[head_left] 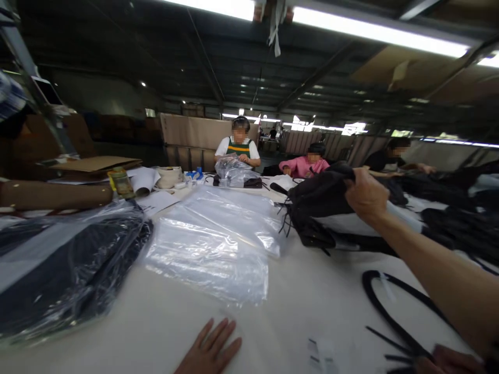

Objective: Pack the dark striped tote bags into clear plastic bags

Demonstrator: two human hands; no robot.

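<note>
My left hand [210,350] lies palm down with fingers spread on the pale tabletop [163,322], in front of a stack of clear plastic bags [218,249]. It holds nothing. At the right, my right arm reaches out and my right hand [366,195] is closed on the top edge of a black bag [319,200]. That bag has dangling black cords and a grey-white panel, and it rests partly raised on the table. My right fingertips are hidden behind the fabric.
Plastic-wrapped dark goods [78,259] lie at left, below a brown roll [54,195] and a jar [121,182]. A black strap [374,296] curves at right, near a blurred hand-like shape [448,359]. Several people work opposite, one handling clear plastic [234,170].
</note>
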